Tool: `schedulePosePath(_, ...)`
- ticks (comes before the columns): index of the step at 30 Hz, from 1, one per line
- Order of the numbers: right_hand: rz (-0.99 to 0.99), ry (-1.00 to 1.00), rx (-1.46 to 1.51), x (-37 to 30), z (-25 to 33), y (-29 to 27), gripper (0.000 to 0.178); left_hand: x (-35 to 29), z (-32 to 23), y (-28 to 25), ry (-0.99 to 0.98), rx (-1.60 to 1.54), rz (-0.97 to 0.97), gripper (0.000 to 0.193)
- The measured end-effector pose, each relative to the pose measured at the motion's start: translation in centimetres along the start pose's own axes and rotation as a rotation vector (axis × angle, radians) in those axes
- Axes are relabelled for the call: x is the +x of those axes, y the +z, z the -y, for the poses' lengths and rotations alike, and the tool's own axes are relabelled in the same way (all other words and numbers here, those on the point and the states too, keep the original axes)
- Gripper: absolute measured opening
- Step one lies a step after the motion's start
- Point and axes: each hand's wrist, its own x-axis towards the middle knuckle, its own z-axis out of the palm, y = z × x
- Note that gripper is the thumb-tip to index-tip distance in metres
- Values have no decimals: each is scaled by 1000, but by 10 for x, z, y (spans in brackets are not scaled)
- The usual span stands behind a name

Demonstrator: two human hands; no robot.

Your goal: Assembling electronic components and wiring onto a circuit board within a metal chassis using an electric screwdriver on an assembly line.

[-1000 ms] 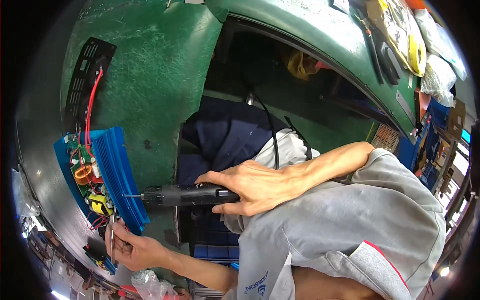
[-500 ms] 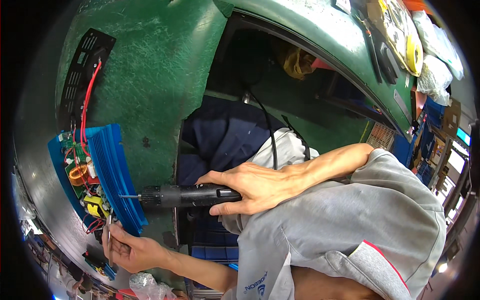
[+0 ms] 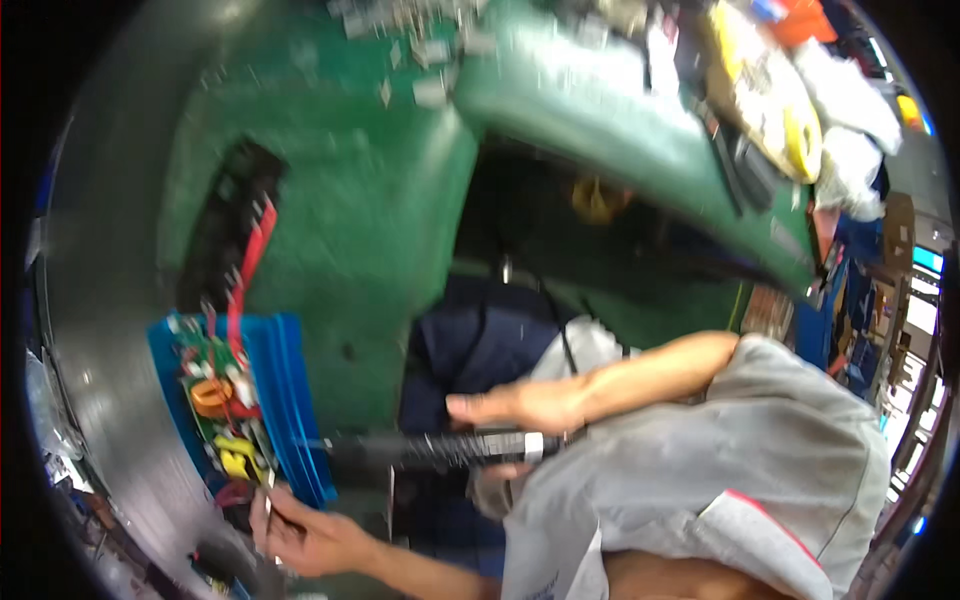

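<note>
My right hand, blurred, grips a black electric screwdriver; a thumb or finger shows below its body. The driver lies level, its bit towards the outer side of a blue finned metal housing. Whether the bit touches it, I cannot tell. Inside the housing sits a circuit board with an orange ring coil and a yellow transformer. My left hand is at the housing's lower end, pinching a thin metal tool like tweezers, whose tip is close to the board.
Red wires run from the board to a black slotted panel lying on the green bench mat. Loose small metal parts lie at the top. Bags, a yellow tape roll and black tools fill the upper right bench.
The whole view has shifted, so the bench and housing sit lower and further right. My right hand has changed its hold on the screwdriver. My left hand still holds the thin tool.
</note>
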Motion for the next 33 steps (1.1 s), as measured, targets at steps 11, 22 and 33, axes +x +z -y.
schedulePosePath(11, -259, -163, -441, -14, -1, 14, 60, -1, -16, 2, -88, -201, 60, 8)
schedulePosePath(22, -189, 83, -288, -25, 18, 19, 74, 8, -11, -6, -83, -358, 106, 10)
schedulePosePath(33, -149, 2, -352, -23, 21, 19, 71, 8, -12, -6, -42, -379, 147, 13)
